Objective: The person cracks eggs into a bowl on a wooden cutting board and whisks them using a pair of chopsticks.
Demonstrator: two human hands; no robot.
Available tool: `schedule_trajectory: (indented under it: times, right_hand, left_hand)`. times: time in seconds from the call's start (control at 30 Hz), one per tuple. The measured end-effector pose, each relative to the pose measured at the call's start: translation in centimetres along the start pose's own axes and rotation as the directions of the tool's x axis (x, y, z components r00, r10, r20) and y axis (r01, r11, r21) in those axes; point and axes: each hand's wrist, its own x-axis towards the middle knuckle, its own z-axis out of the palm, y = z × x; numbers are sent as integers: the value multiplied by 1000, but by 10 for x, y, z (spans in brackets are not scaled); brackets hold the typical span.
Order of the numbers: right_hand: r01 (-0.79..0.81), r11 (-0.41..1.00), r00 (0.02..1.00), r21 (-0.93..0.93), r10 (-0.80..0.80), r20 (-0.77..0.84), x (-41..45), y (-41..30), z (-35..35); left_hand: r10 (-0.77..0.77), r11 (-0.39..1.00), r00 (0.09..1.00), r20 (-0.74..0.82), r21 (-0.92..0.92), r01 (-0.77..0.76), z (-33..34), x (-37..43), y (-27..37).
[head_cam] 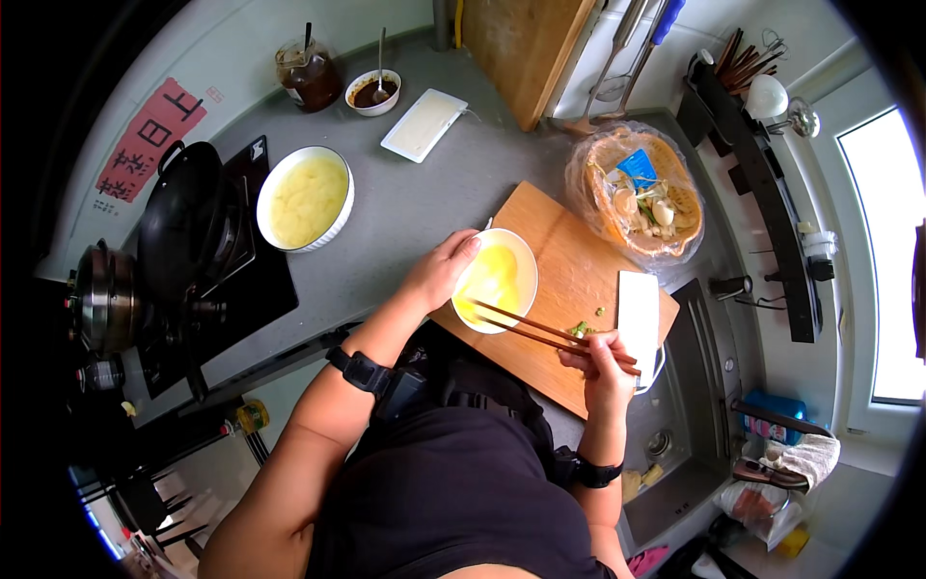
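Observation:
My left hand point(445, 268) grips the rim of a white bowl point(533, 279), thumb on top. Yellow beaten egg point(494, 271) covers the bowl's bottom. A pair of brown wooden chopsticks point(539, 329) lies across the near rim with tips in the egg, and my right hand point(604, 362) holds their other end. Under the bowl's right side is a wooden cutting board point(561, 250). Green chopped scraps point(581, 329) lie on it beside my right hand. A cleaver's broad blade point(638, 311) rests on the board's right side; its handle is partly hidden.
A plastic-lined basket point(611, 217) holds eggshells and scraps. Left stand a ribbed bowl of pale yellow food point(307, 199), a black wok point(181, 217) and a steel pot point(105, 297). A sauce bowl point(374, 93), jar point(309, 76) and white tray point(425, 124) sit behind; a sink point(669, 412) is right.

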Motion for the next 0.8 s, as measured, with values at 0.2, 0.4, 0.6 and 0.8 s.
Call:
schedule_trajectory:
  times: [0.2, 0.4, 0.6, 0.8]
  right_hand:
    - [57, 990, 996, -131, -65, -61, 3, 9, -1]
    - [40, 997, 997, -72, -45, -70, 3, 9, 2]
    - [38, 994, 996, -100, -45, -71, 7, 4, 3]
    - [20, 995, 996, -100, -28, -80, 8, 2, 3]
  left_hand:
    - [-49, 999, 999, 8, -21, 49, 0, -4, 12]
    - [-9, 999, 999, -34, 51, 10, 1, -4, 1]
    - [-29, 994, 999, -15, 106, 31, 3, -1, 10]
    - [-33, 985, 999, 2, 168, 32, 4, 2, 12]
